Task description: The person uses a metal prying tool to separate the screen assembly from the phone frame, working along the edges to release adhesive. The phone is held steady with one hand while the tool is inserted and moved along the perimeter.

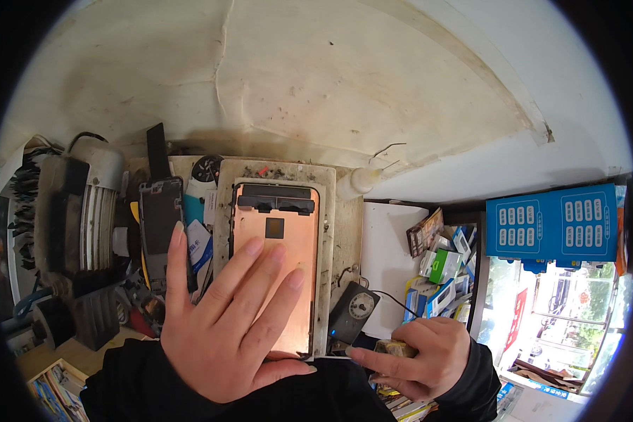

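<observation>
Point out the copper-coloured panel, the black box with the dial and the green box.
Copper-coloured panel [299, 236]: head view, its bare upper half.
Black box with the dial [361, 305]: head view, on the dial.
Green box [445, 266]: head view, its green side.

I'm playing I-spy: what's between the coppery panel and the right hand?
Between the coppery panel and right hand, the head view shows a pale board edge and a black dial box.

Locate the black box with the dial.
The black box lies lower right of centre in the head view, just right of the beige board, above and left of the right hand.
</observation>
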`<state>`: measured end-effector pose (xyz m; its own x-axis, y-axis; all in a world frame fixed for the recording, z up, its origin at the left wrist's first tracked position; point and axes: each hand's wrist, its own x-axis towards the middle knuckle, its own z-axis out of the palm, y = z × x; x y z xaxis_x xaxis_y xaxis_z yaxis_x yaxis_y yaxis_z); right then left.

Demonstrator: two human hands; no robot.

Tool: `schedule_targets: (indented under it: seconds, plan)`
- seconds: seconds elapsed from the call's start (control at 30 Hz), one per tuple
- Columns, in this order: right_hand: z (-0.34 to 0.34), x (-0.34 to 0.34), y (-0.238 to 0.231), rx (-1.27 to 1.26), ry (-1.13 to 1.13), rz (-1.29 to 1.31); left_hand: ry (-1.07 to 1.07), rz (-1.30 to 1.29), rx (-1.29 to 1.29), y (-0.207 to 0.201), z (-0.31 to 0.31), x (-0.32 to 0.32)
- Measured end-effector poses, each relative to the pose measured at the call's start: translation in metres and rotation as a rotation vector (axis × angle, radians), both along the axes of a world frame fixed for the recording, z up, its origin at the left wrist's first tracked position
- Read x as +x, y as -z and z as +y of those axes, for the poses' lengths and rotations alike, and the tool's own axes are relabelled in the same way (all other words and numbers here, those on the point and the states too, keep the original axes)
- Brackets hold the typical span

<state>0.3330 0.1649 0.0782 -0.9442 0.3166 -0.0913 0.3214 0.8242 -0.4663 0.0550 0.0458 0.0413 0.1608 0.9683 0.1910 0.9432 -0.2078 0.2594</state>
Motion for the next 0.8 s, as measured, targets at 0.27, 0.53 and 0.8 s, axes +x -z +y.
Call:
schedule_targets:
  seconds: [0.27,0.53,0.8]
  plan:
    - [-0.027,0.006,0.003,0.026,0.108,0.002,0.009,0.036,0.007,-0.007,0.005,-0.003]
    - [-0.064,0.01,0.025,0.07,0.245,0.098,0.013,0.014,-0.012,-0.012,0.006,-0.002]
    - [-0.087,0.003,0.038,0.088,0.334,0.168,0.012,0.025,-0.008,-0.015,0.005,0.0]
